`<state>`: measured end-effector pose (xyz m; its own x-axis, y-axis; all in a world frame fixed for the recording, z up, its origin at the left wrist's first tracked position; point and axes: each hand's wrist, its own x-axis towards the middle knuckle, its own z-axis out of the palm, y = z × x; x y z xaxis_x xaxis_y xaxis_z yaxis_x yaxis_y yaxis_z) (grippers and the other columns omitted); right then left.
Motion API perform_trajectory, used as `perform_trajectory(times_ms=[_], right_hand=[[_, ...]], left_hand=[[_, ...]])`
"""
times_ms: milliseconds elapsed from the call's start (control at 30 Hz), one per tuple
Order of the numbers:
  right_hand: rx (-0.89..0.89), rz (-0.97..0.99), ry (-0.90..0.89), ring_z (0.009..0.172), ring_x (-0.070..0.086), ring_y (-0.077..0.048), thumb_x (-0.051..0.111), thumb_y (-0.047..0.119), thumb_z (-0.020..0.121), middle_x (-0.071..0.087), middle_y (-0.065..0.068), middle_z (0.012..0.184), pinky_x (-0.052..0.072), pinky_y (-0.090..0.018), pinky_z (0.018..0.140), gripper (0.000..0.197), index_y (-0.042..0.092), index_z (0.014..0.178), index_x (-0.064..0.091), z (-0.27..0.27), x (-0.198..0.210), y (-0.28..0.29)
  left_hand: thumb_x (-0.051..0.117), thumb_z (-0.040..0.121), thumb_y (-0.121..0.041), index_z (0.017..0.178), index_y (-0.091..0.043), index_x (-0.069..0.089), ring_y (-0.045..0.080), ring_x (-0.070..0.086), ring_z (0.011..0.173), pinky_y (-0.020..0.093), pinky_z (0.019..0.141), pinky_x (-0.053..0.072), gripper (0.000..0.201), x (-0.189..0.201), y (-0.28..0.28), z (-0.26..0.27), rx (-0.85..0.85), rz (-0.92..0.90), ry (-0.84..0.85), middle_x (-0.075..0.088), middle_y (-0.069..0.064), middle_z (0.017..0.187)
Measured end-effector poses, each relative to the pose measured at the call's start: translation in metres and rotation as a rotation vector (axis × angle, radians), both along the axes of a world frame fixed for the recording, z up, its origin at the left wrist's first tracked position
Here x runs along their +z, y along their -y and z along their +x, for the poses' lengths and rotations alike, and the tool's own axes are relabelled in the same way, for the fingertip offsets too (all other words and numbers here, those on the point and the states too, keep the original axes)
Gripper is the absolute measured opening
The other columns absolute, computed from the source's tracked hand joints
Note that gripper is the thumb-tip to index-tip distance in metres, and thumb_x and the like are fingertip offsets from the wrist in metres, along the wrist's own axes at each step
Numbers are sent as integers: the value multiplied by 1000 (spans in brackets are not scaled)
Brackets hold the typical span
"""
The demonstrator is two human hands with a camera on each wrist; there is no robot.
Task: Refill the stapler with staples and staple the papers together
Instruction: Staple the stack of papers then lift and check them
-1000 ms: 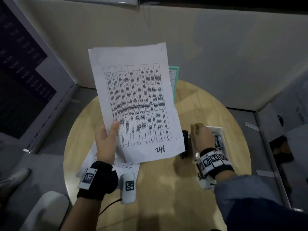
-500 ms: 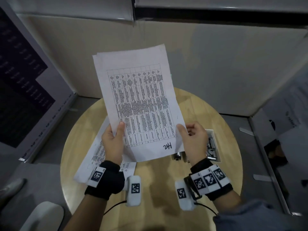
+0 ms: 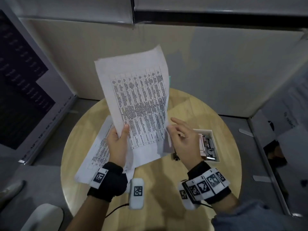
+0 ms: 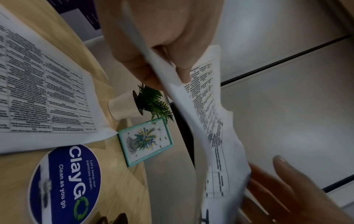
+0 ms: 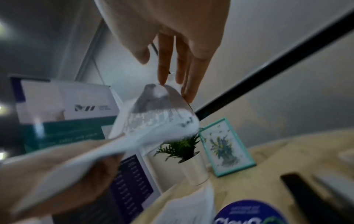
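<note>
The fingers [image 3: 125, 130] of the left hand [image 3: 116, 144] pinch the lower left edge of the printed sheets [image 3: 138, 104], thumb on the printed face and the rest behind, holding them upright above the round desk [image 3: 216, 124], probably so the edges can be squared before stapling. The right hand [image 3: 185, 140] is spread, its fingers straight and relaxed, the tips just brushing the lower right edge of the sheets, which curls there; it grips nothing, and looks set to tap or steady that side. More printed pages [image 3: 98, 154] lie flat on the desk under the left wrist. The white tray of staples [image 3: 215, 144] sits on the desk just right of the right hand. The stapler [image 3: 176, 157] is mostly hidden behind the right hand and the sheets; only a dark end shows in the head view, and a dark blurred bar in the right wrist view may be the same thing. Whether it is loaded cannot be told. The right wrist view is smeared. A small potted plant [image 4: 134, 106], a teal picture frame [image 4: 145, 141] and a blue round sticker [image 4: 65, 183] sit at the far side.
</note>
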<state>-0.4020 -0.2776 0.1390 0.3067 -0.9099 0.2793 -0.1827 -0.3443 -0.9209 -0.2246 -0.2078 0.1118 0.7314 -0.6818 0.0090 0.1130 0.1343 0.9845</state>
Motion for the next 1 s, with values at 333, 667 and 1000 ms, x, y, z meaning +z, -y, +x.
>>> perform_trajectory(times_ms=[333,667,1000], right_hand=[[20,361,139,94,56,-10,78,10,73,53,12,100,47,-18,83,38,28,90,48,12,-3,5],[0,264,243,87,56,15,76,3,74,54,11,96,46,-8,83,38,13,96,48,4,6,5],[60,623,250,96,70,-29,73,4,77,72,-12,104,55,-49,89,38,7,112,60,3,10,13]], left_hand=[[55,93,-12,100,-25,63,8,69,94,24,81,54,17,16,5,-20,-115,40,58,73,-9,96],[84,64,-4,122,-10,52,14,67,106,30,87,55,66,50,5,-30,-212,12,134,69,4,114],[86,62,-7,118,-12,54,14,66,106,40,94,53,65,38,3,-25,-228,68,209,69,4,112]])
